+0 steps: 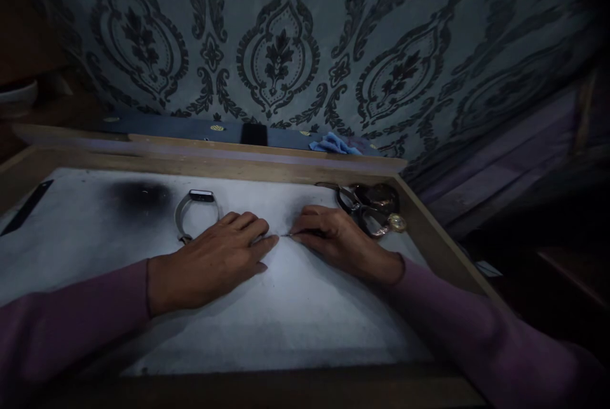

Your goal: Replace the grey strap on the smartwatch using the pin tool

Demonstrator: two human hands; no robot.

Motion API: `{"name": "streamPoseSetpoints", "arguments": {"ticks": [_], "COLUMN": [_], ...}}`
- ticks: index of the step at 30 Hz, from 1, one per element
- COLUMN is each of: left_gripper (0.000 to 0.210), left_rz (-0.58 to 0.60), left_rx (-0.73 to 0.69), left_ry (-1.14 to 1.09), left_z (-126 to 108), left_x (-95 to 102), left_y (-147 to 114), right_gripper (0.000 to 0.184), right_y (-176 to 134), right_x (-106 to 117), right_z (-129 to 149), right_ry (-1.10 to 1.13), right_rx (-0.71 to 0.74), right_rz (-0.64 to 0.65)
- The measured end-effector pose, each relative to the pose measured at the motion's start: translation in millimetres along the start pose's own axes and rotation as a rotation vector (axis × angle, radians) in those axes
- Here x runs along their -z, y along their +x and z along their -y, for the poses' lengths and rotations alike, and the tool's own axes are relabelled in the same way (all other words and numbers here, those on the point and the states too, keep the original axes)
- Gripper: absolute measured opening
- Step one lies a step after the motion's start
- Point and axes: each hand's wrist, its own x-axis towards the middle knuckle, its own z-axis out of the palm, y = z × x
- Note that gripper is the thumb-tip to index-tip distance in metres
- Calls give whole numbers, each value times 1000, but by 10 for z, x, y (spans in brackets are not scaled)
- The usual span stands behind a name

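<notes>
My right hand point(336, 237) pinches a small, thin metal piece point(286, 235) between thumb and fingers, too small to name. Its exposed end points left, toward my left index fingertip; I cannot tell whether they touch. My left hand point(214, 263) lies palm down on the white surface point(305, 314), fingers extended and thumb apart, with nothing visible in it. Just behind my left hand stands a wristwatch point(201, 196) with a rectangular dark face and a pale looped strap, its lower part partly covered by the hand.
A raised wooden rim point(429, 225) frames the white surface. Several watches lie in the back right corner, among them a gold one point(396, 223). A flat black strip point(28, 206) rests at the left. Behind the rim is a blue cloth point(333, 143), before a patterned wall point(281, 47).
</notes>
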Motion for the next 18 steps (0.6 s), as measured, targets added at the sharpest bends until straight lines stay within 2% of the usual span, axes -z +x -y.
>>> {"name": "streamPoseSetpoints", "arguments": {"ticks": [10, 15, 18], "left_gripper": [20, 22, 23], "left_rz": [36, 32, 16], "left_rx": [25, 28, 23], "left_ry": [-105, -122, -124], "left_z": [22, 28, 24], "left_x": [47, 59, 60], "left_y": [-1, -14, -16], "right_gripper": [16, 15, 14], "right_y": [-38, -43, -43], "right_x": [-48, -84, -99], "right_z": [19, 27, 16], "right_ry": [-57, 13, 17], "right_rx": [65, -11, -8], "right_rz": [-49, -52, -57]}}
